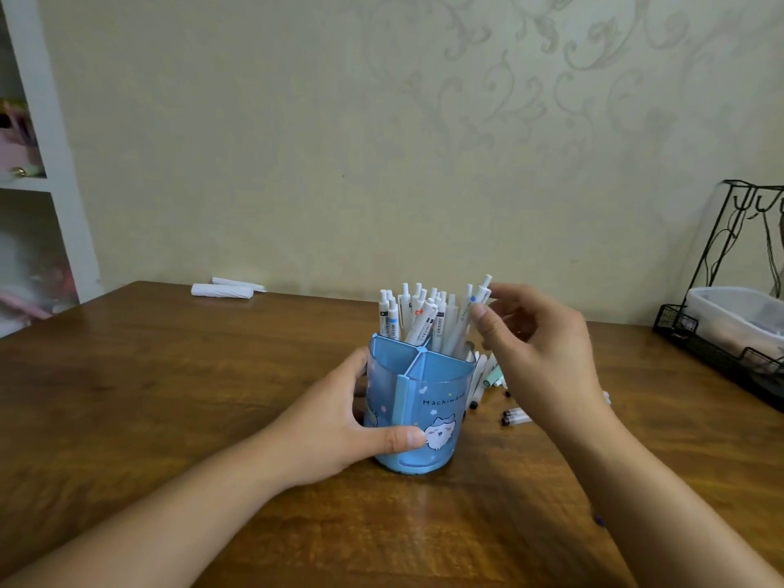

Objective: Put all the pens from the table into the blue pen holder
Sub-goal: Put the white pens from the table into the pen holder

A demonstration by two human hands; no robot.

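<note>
Brimming blue pen holder (424, 401), white pens (428, 316)

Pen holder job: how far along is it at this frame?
Mostly done: a dense bunch of white pens already stands in the far compartment of the blue pen holder. In hand: the left hand steadies the holder while the right hand pinches a pen at the bunch's right edge. Left: several loose pens lie on the table behind the right hand.
</note>
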